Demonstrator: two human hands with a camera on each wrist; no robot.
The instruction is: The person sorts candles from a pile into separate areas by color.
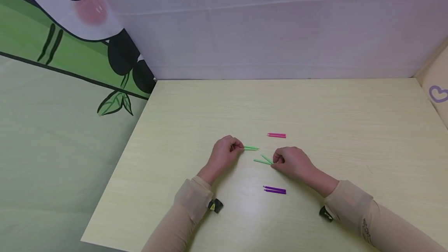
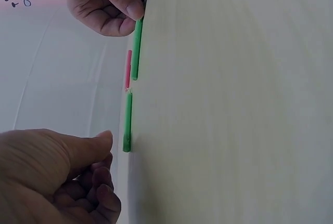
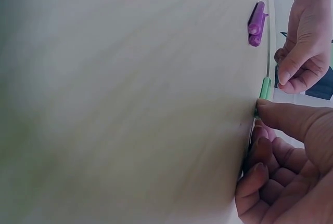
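My left hand point(image 1: 225, 151) is at the plain ends of two thin green candles point(image 1: 251, 149) on the table. In the left wrist view, its curled thumb and fingers point(image 2: 101, 146) show a small gap from the near green candle point(image 2: 127, 122). Opposite, my right hand point(image 1: 292, 160) pinches two more green candles point(image 1: 262, 161) at one end, their free ends spread in a V towards the left. In the right wrist view, the right thumb point(image 3: 286, 117) presses on a green candle point(image 3: 265, 88), and the curled fingers partly hide it.
Two pink candles point(image 1: 277, 135) lie side by side behind the hands. Two purple candles point(image 1: 275, 190) lie nearer the front, between the forearms. The pale wooden table point(image 1: 332, 108) meets a light purple cloth backdrop point(image 1: 262, 38) at its far edge.
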